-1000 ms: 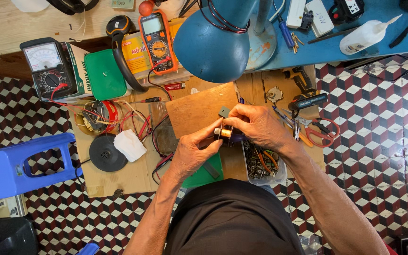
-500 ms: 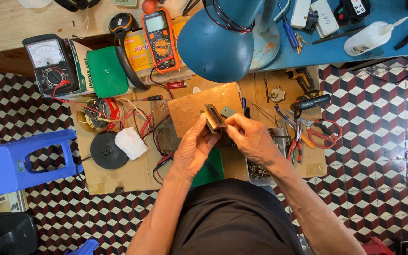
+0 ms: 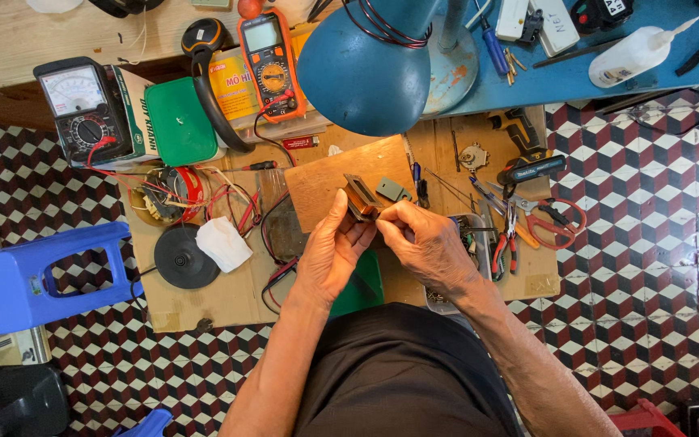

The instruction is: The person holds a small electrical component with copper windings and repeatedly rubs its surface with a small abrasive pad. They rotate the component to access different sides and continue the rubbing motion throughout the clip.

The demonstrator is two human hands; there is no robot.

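Centrally, just above mid-frame, both hands meet over a small brown metal part (image 3: pixel 362 198). Left hand (image 3: pixel 329 255): fingers and thumb closed on the part's lower left side, holding it tilted. Right hand (image 3: pixel 426 247): fingertips pinched together on the part's lower right edge. Part sits above a wooden board (image 3: pixel 325 182) on a sheet of cardboard (image 3: pixel 228 291) spread on the patterned floor. Small grey piece (image 3: pixel 392 190) lies on the board just right of the part. Right of the hands: red-handled scissors (image 3: pixel 560 222) and pliers (image 3: pixel 502 247). Upper centre: blue lamp shade (image 3: pixel 362 77). Upper left: orange meter (image 3: pixel 269 61), black dial meter (image 3: pixel 78 105), green box (image 3: pixel 188 121). Far left: blue stool (image 3: pixel 34 279).
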